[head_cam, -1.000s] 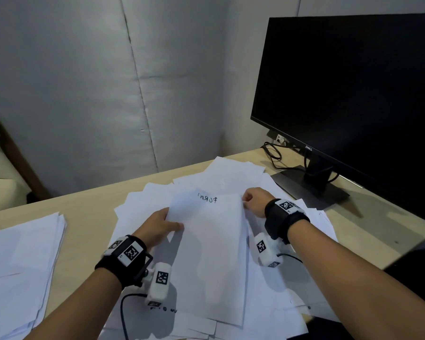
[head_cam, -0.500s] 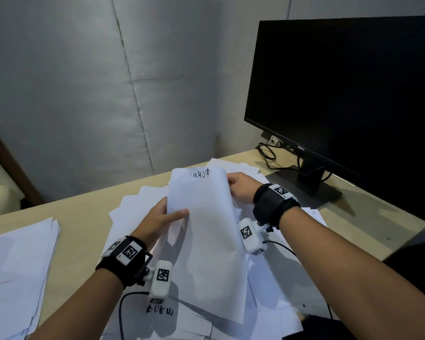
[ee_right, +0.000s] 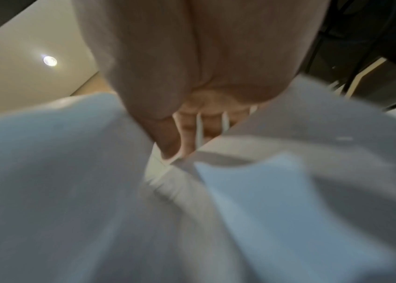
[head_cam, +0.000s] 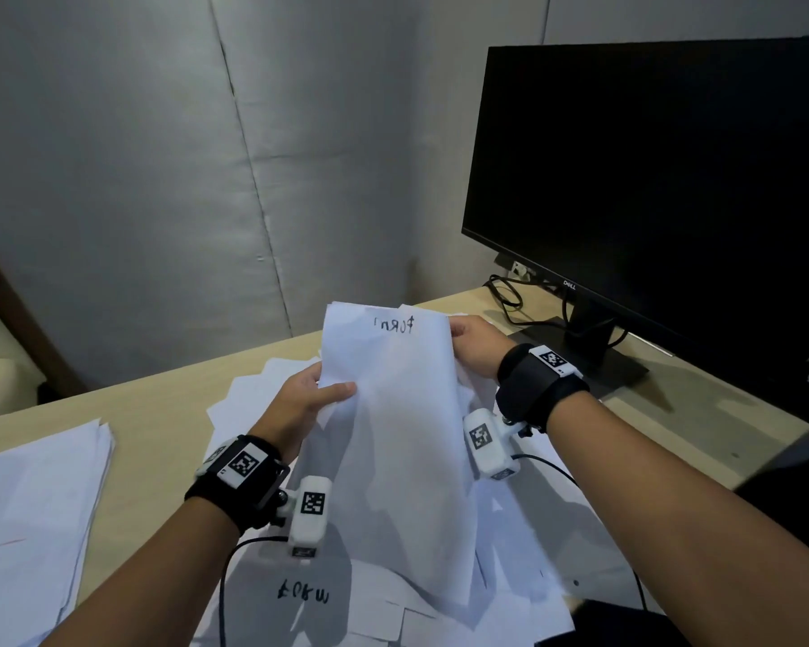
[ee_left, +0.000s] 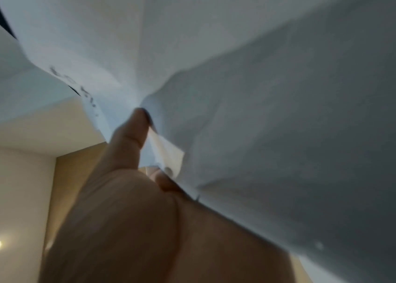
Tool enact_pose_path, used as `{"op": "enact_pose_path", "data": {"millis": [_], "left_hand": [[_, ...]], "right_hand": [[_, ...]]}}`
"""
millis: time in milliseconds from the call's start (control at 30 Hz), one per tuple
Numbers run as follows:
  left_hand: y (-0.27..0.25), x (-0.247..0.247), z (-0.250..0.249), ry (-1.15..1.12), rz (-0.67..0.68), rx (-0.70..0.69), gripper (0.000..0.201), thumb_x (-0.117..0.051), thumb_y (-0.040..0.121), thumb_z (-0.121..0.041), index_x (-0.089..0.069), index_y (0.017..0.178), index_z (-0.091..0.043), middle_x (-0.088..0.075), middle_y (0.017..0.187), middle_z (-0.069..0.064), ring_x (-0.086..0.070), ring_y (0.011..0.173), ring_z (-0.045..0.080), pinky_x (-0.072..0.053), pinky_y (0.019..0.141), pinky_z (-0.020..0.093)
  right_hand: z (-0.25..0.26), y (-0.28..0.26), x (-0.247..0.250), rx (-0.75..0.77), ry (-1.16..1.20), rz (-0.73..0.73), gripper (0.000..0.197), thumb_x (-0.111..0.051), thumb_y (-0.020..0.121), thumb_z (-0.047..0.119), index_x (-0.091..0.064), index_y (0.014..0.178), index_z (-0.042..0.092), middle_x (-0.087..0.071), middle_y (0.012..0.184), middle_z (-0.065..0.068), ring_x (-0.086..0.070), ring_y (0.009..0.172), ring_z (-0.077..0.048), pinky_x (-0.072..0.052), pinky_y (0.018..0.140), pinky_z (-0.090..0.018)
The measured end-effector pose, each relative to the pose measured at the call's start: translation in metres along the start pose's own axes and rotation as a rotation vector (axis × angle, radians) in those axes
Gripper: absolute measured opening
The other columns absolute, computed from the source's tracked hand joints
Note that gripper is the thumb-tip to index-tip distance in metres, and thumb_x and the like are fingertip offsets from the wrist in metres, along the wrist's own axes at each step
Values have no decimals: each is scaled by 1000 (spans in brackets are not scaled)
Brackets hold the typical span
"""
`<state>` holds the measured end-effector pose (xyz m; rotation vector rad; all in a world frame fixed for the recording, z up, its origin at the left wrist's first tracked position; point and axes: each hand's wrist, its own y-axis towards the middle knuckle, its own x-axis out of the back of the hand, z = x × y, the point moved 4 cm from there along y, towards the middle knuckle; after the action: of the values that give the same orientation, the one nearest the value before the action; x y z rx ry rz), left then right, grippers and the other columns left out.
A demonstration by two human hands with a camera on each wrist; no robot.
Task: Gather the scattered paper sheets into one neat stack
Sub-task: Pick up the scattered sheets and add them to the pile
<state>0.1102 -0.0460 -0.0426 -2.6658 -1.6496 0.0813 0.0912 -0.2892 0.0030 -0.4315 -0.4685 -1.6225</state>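
Observation:
A bundle of white sheets point(head_cam: 407, 441) with black handwriting near its top hangs tilted above the desk, held up between both hands. My left hand point(head_cam: 321, 394) pinches its left edge, thumb on the front. My right hand point(head_cam: 468, 343) grips the upper right edge, with sheets between its fingers point(ee_right: 192, 132) in the right wrist view. The left wrist view shows my thumb point(ee_left: 134, 130) against the underside of the paper point(ee_left: 289, 114). More loose sheets point(head_cam: 524, 544) lie scattered on the desk underneath, one with handwriting point(head_cam: 302, 593). A separate pile of sheets point(head_cam: 29, 511) lies at the left.
A black monitor point(head_cam: 664, 189) on its stand point(head_cam: 584, 361) fills the right side, with cables point(head_cam: 510, 296) behind it. The wooden desk point(head_cam: 160, 413) meets a grey padded wall at the back. A dark object point(head_cam: 617, 628) lies at the desk's near right edge.
Both hands have raised the handwritten sheets off the desk and tipped them more upright; the bundle's top edge now stands higher and farther from the scattered papers.

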Motion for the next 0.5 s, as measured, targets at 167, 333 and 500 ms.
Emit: {"op": "enact_pose_path", "data": {"millis": [167,333,500], "left_hand": [[-5,21,-3,-116,-142,-37,36,-66,87,-7,-64,123,-5,-72,117,16,-71,98,33,-58,82,39],[-10,38,-8,-136,-246,-48,35,-59,94,-7,-58,128,-4,-71,119,14,-68,105,36,-55,90,45],[-20,54,-7,-21,-355,-26,48,-66,84,-29,-52,127,-11,-69,121,11,-69,106,30,-52,96,53]], "right_hand": [[-27,-10,7,-352,212,-241,69,-27,98,64,-56,128,9,-62,124,-16,-58,112,-33,-45,99,-43],[-26,-28,-28,-327,622,66,59,-47,90,68,-66,110,16,-73,96,-2,-69,76,-19,-53,71,-32],[-14,-17,-72,-152,526,89,25,-61,96,15,-64,120,8,-70,120,-8,-68,109,-28,-49,102,-45]]}}
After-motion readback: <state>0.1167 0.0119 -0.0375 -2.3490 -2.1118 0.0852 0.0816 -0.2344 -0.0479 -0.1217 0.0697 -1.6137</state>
